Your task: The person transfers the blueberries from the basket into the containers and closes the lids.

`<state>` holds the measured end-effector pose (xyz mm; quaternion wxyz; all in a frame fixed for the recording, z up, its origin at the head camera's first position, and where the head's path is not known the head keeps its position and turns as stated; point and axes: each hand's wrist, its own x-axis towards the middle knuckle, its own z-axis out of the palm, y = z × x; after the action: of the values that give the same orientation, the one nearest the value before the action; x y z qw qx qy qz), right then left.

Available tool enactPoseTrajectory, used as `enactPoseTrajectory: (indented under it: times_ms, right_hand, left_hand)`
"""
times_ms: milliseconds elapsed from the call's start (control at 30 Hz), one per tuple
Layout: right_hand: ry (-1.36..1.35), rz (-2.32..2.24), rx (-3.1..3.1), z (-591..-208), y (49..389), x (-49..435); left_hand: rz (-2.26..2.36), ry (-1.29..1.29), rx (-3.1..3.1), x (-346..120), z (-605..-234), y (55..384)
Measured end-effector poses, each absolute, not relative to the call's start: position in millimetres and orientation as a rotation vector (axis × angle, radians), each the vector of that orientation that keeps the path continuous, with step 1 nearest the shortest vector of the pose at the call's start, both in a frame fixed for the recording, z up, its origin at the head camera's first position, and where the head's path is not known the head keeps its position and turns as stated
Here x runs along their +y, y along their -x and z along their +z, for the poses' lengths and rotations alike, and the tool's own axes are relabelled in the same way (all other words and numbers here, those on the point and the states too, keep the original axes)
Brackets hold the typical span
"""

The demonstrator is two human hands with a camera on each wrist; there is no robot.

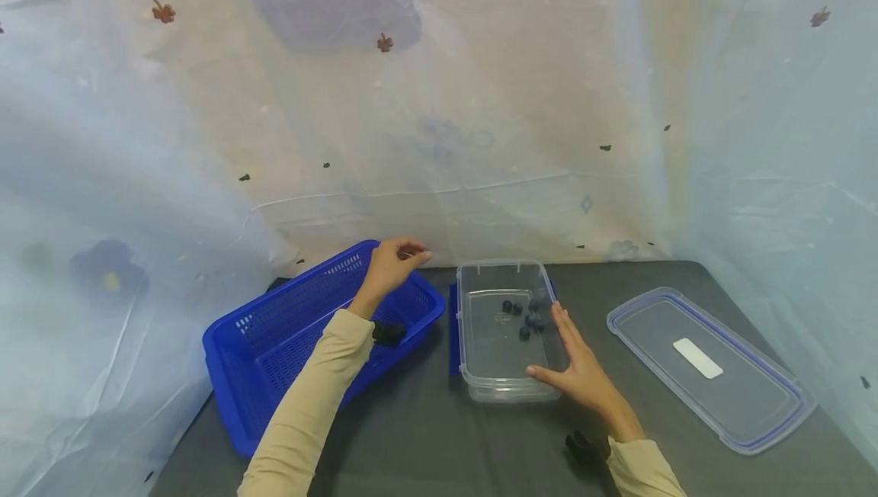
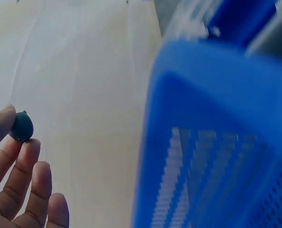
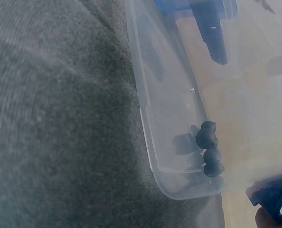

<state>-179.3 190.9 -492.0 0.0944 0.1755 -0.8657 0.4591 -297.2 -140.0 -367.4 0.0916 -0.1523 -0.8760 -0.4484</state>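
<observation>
My left hand point(image 1: 391, 270) is raised over the far right end of the blue basket point(image 1: 233, 375). In the left wrist view its thumb and fingertips pinch a blueberry point(image 2: 22, 127), a small dark round fruit. Several blueberries point(image 1: 524, 333) lie on the bottom of the clear plastic container point(image 1: 473, 352), just right of the basket. My right hand point(image 1: 583, 375) is at the container's right side, thumb and fingers spread along the wall. In the right wrist view, a fingertip shows beside a blue clip point(image 3: 269, 197), and blueberries point(image 3: 207, 137) cluster inside the container.
A clear lid point(image 1: 748, 386) with a blue seal and a white label lies flat at the right of the dark table point(image 1: 507, 444). A plastic sheet point(image 1: 480, 139) hangs behind the table and along its sides. Blue side flaps flank the container.
</observation>
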Motion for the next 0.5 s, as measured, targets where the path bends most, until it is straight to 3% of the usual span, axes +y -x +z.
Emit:
enactPoseTrajectory:
  times_ms: [500]
  right_hand:
    - [-0.507, 1.365, -2.575, -492, 178, 190]
  left_hand:
    - [-1.429, 0.686, -2.597, -63, -384, 288]
